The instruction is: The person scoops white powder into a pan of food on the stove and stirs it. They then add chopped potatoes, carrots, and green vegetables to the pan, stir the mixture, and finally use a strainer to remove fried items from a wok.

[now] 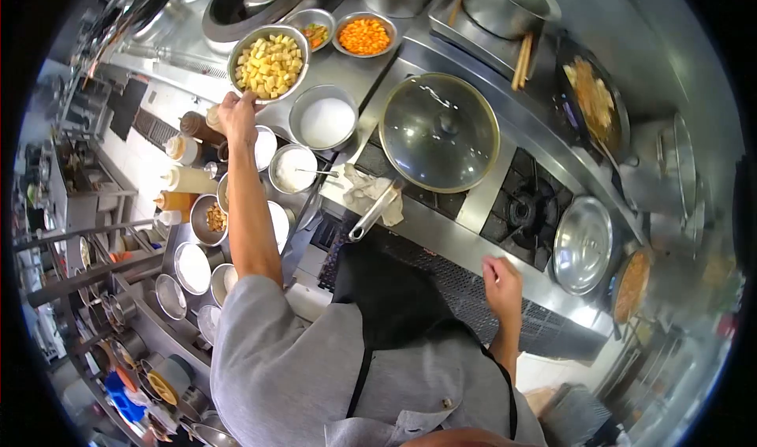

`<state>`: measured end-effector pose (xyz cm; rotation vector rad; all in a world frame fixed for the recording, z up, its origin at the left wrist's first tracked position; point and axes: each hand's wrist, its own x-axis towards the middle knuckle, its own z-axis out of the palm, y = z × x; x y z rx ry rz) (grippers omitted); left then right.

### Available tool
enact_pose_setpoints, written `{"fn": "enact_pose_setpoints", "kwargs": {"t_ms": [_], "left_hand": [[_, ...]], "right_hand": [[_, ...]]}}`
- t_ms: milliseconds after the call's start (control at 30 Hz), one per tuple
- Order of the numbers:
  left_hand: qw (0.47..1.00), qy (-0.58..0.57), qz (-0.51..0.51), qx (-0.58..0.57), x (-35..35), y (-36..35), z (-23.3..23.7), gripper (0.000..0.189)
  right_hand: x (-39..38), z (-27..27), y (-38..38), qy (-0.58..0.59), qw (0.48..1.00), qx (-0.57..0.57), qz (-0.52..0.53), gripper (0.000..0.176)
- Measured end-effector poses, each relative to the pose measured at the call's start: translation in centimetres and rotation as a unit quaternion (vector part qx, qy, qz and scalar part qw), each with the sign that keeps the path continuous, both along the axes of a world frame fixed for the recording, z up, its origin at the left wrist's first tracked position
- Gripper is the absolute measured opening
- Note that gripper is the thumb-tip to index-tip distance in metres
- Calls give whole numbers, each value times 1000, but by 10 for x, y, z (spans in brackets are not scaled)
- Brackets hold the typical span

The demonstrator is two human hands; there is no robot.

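The bowl of yellow cubes (270, 62) is over the steel counter (325, 76), its rim pinched in the left hand (239, 115). A bowl of orange cubes (364, 36) and a bowl of white contents (325, 122) stand between it and the stove's (478, 204) left edge. A lidded pan (440, 135) fills that corner, handle jutting past the front edge; farther right, the right hand (501, 285) curls loosely, nothing visible inside.

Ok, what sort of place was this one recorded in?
Probably a restaurant or other commercial kitchen: there is a gas burner, a cluster of squeeze bottles, and a metal bowl of diced food in the left hand.
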<state>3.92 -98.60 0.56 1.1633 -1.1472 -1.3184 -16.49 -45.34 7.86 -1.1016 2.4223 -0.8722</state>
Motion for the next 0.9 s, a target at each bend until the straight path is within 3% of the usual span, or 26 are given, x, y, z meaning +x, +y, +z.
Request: {"fn": "enact_pose_setpoints", "kwargs": {"t_ms": [67,167,300,467,533,667,733,900], "left_hand": [[997,-65,-41,-14,-17,58,51,8],[989,8,-144,-17,-56,161,87,7],[950,65,-302,47,-108,314,80,4],[879,59,-454,133,-162,502,74,19],[846,72,-504,157,-177,554,60,17],[796,19,-581,167,-199,633,54,13],[768,11,-619,162,-207,663,61,15],[718,-15,-680,146,-233,713,59,14]], "right_hand": [[-9,20,-14,37,996,-83,8,9],[-27,57,-32,106,974,-197,40,11],[-43,86,-18,232,929,-273,93,14],[-65,55,106,336,939,-55,50,9],[-68,47,166,334,942,-23,3,9],[-77,32,267,325,942,-39,-74,12],[-80,26,306,259,950,-118,-126,15],[-73,19,362,304,922,-82,-225,17]]}}
